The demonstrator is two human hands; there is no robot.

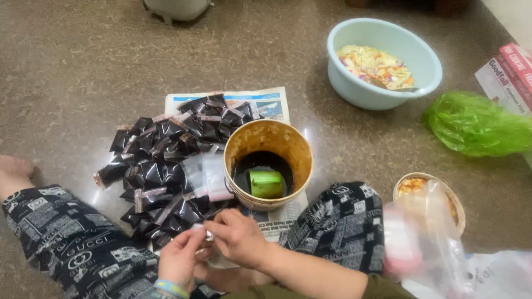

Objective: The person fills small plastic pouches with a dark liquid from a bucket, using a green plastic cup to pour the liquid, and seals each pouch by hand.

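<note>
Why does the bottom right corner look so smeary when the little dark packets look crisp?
Head view: the clear bags at lower right are blurred; the dark packets and bucket are sharper. Light glints white off the packets and the floor beside them. Both hands, left and right, are slightly soft, pinching something small.

Two hands, left hand (pixel 178 259) and right hand (pixel 239 237), were present. Beyond the fingers stood one bucket (pixel 268 164) and one bowl (pixel 383 62). Dark filled sachets (pixel 160 171) were too many and overlapping to count.
</note>
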